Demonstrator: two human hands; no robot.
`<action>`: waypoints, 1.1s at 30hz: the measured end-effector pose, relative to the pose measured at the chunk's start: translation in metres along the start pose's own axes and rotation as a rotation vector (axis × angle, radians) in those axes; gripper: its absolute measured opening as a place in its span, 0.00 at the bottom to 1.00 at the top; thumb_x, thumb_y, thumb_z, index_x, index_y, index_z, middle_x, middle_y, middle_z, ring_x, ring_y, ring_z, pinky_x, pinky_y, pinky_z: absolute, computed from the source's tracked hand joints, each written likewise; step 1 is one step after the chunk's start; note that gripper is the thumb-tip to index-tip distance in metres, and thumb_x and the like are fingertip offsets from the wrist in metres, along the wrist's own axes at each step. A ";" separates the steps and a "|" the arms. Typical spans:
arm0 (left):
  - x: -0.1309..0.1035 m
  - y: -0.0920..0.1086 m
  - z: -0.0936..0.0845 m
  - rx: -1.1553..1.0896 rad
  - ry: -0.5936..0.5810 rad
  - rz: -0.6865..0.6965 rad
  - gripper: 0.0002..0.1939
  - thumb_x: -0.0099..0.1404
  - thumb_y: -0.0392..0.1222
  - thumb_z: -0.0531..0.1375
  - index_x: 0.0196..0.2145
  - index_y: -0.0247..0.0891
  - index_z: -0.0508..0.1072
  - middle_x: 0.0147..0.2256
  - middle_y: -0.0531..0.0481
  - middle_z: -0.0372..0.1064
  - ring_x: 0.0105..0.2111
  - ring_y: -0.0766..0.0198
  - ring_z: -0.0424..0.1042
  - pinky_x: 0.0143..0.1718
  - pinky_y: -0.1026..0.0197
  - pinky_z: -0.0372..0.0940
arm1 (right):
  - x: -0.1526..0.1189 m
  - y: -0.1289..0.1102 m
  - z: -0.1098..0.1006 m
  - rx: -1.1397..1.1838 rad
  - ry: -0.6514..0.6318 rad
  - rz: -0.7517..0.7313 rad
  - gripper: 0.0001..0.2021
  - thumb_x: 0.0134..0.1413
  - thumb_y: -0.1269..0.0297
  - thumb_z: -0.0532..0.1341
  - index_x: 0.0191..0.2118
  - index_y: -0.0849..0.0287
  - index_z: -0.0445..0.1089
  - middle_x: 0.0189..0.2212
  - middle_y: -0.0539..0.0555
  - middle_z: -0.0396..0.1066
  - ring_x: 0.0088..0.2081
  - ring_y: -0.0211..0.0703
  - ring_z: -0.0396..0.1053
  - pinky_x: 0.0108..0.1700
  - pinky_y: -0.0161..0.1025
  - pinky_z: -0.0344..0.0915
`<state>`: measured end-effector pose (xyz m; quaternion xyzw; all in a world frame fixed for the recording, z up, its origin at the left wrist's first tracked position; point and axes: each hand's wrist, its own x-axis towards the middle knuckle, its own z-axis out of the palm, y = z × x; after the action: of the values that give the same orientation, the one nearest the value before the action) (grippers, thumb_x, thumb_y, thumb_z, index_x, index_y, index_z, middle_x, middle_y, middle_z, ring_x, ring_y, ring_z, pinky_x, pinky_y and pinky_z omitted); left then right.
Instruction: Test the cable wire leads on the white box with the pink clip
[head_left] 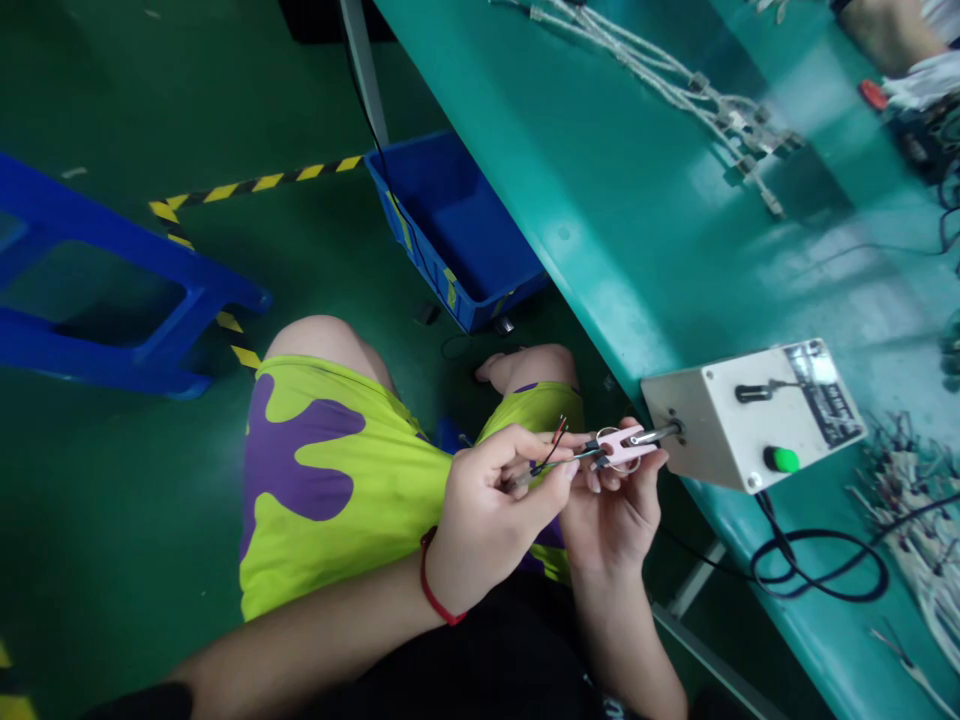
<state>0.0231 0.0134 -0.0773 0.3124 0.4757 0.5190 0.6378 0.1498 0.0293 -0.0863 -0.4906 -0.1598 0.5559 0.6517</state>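
My left hand [491,510], with a red cord at the wrist, is closed on a thin cable [523,481]. Fine loose wires [559,435], red, black and greenish, fan out from the cable's end. One wire reaches the dark jaws of a pink clip [622,444]; whether the jaws grip it I cannot tell. The clip sits on a metal shaft [660,432] coming out of a grey box [694,415]. Below the clip, my right hand [611,510] is curled, its thumb and fingers on the clip's sides, partly hidden.
The box, with a switch and green button [784,460], stands at the edge of the green table [600,250]. Braided cables [652,80] and a wire bundle [915,530] lie there. A blue bin [420,250] and blue stool [135,270] stand on the floor. Another person's arm [892,35] shows top right.
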 end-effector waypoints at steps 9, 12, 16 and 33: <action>-0.001 -0.002 0.001 0.023 0.005 0.023 0.05 0.70 0.41 0.70 0.36 0.40 0.79 0.45 0.42 0.84 0.40 0.52 0.83 0.40 0.56 0.77 | -0.001 0.000 -0.002 -0.001 -0.029 0.005 0.18 0.56 0.43 0.73 0.44 0.49 0.80 0.24 0.43 0.48 0.23 0.35 0.43 0.25 0.30 0.56; -0.002 -0.001 0.002 -0.003 0.002 0.012 0.05 0.70 0.41 0.70 0.37 0.40 0.80 0.47 0.40 0.84 0.46 0.48 0.83 0.46 0.52 0.78 | 0.000 0.001 -0.004 -0.003 -0.039 0.006 0.22 0.56 0.42 0.73 0.48 0.50 0.80 0.25 0.43 0.52 0.23 0.34 0.44 0.25 0.30 0.56; -0.002 0.001 0.002 0.019 -0.005 0.020 0.05 0.70 0.43 0.69 0.38 0.40 0.80 0.49 0.39 0.84 0.44 0.48 0.84 0.44 0.52 0.80 | -0.014 0.001 -0.008 -0.119 -0.096 -0.005 0.23 0.62 0.37 0.66 0.48 0.52 0.79 0.23 0.44 0.55 0.21 0.33 0.45 0.22 0.33 0.55; -0.003 0.000 -0.001 0.113 0.084 0.084 0.06 0.67 0.43 0.71 0.36 0.38 0.82 0.39 0.45 0.78 0.25 0.67 0.63 0.26 0.62 0.62 | -0.001 -0.052 -0.039 -0.950 0.387 -1.093 0.30 0.46 0.67 0.79 0.57 0.63 0.79 0.34 0.56 0.80 0.26 0.39 0.72 0.27 0.37 0.66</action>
<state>0.0219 0.0107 -0.0771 0.3454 0.5172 0.5302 0.5763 0.2080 0.0154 -0.0614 -0.6589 -0.4860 -0.0718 0.5696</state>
